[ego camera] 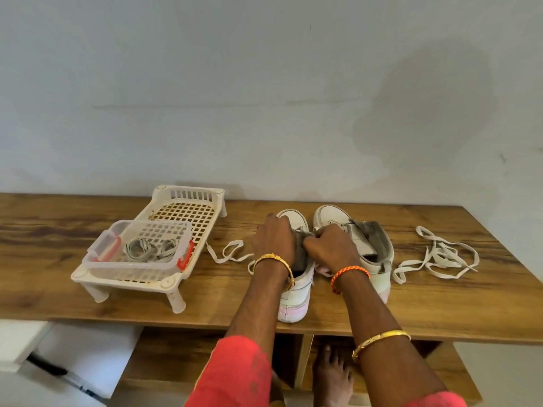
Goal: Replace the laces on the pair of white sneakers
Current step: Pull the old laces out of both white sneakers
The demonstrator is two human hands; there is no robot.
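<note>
Two white sneakers stand side by side on the wooden table (293, 327), toes toward the wall. My left hand (273, 240) and my right hand (327, 249) both grip the grey tongue area of the left sneaker (295, 295), fingers curled around it. The right sneaker (332, 217) stands unlaced with its tongue pulled up. One white lace (229, 254) trails from the left sneaker toward the left. Another loose white lace (437, 257) lies in a heap to the right of the shoes.
A white plastic rack (188, 201) stands at the left, carrying a clear box (138, 248) with red clasps that holds coiled laces. The wall rises just behind the table. Open shelves and my bare foot (332, 374) show below the front edge.
</note>
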